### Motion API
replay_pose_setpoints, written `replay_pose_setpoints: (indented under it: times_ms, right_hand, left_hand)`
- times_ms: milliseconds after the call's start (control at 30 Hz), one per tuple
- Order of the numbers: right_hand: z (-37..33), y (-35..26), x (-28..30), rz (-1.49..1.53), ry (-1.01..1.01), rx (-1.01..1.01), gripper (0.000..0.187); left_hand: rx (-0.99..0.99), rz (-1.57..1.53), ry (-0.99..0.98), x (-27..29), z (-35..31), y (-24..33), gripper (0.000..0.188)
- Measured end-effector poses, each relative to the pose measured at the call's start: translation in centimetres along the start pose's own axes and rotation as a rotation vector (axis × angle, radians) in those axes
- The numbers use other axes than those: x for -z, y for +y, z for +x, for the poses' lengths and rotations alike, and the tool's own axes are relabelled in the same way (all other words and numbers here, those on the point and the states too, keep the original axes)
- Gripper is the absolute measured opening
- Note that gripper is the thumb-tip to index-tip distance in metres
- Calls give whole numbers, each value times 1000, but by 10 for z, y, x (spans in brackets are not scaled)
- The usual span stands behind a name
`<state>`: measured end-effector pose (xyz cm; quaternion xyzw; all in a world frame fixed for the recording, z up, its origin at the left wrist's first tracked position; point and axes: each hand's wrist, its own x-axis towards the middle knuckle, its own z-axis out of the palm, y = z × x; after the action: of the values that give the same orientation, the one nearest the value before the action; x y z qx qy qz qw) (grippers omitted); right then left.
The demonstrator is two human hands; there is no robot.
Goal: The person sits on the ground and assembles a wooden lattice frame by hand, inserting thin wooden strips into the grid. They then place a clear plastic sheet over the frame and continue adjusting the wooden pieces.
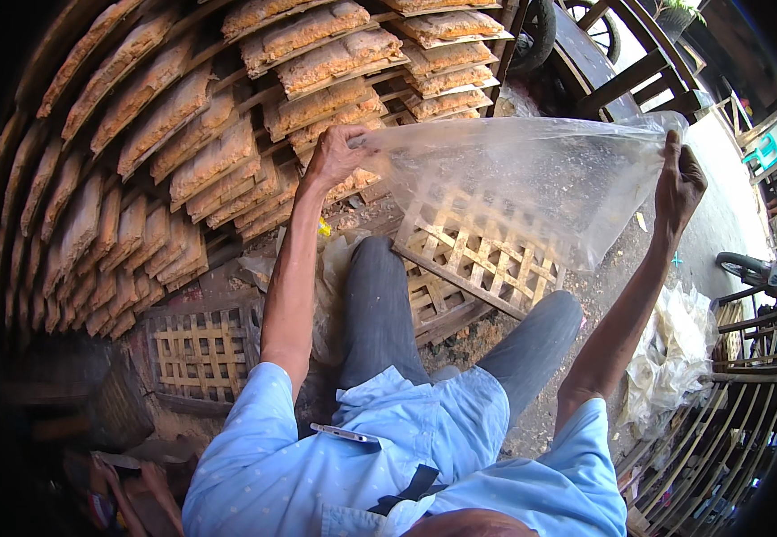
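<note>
A clear plastic sheet (532, 161) hangs stretched between my two raised hands. My left hand (339, 154) pinches its left corner, close to the stacked racks. At the right end, my right hand (680, 183) grips the bunched upper edge. The sheet sags in the middle, and a woven bamboo tray (487, 246) in a wooden frame shows below and partly through it. That tray lies tilted between my knees, on top of another lattice tray (438, 300).
Tiered racks (227, 134) of orange-brown slabs on boards fill the left and upper left. Crumpled plastic sheets (675, 349) lie on the right, near a slatted bamboo rack (720, 456). Another lattice tray (199, 353) stands at left. A phone (344, 435) rests on my lap.
</note>
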<state>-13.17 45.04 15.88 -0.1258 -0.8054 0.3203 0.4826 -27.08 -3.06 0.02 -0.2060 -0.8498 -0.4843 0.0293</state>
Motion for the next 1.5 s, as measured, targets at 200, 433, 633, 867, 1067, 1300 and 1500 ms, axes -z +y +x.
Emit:
replay_pose_setpoints:
  times_ms: [200, 433, 633, 867, 1067, 1300, 1500]
  right_hand:
    - [-31, 0, -15, -454, -47, -30, 65]
    - [-96, -111, -105, -27, -810, 367, 47]
    - [-65, -71, -91, 211, -607, 176, 25]
    - [-61, -48, -93, 329, -606, 35, 43]
    - [-49, -35, -87, 337, -575, 14, 37]
    - [-81, -124, -77, 81, -939, 177, 32]
    - [-46, -43, -66, 190, -649, 114, 34]
  left_hand:
    - [-108, -518, 42, -2, 17, 36, 13]
    - [-303, -308, -118, -41, 32, 100, 17]
    - [-94, -161, -180, 1, 20, 93, 30]
    - [-54, -432, -197, 20, 15, 85, 43]
    - [-61, -413, -148, 24, 12, 77, 45]
    - [-315, -36, 12, -44, 7, 135, 47]
    - [-81, -164, -110, -11, 9, 81, 21]
